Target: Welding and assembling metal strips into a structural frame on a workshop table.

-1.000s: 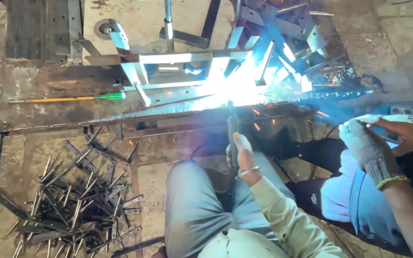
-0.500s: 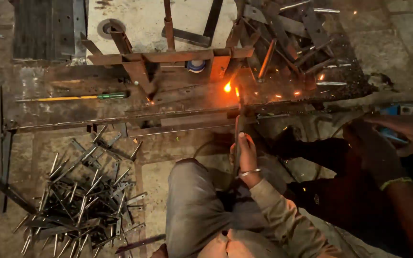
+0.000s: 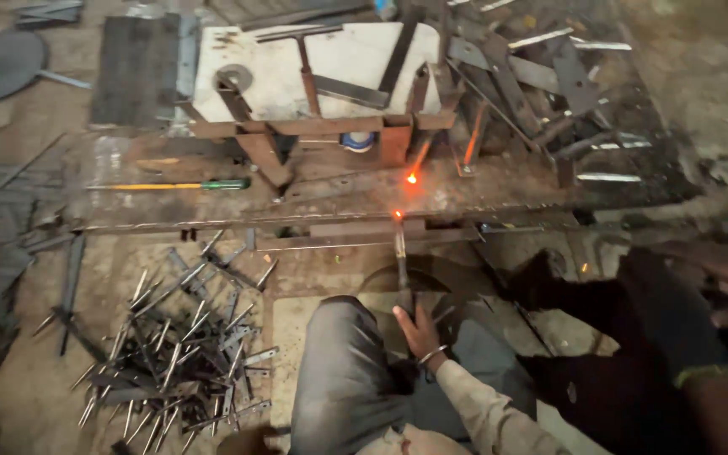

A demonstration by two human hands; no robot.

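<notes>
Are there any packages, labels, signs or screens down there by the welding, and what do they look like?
No screens, signs or readable labels in view.
Small round container: white and blue, tucked under the rusty steel frame, beyond the welding rod held by the right hand; whether it is a package, I cannot tell.

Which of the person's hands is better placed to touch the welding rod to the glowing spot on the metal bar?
Right. The right hand grips the welding rod, whose tip is at the glowing spot. The left hand is not in view.
</notes>
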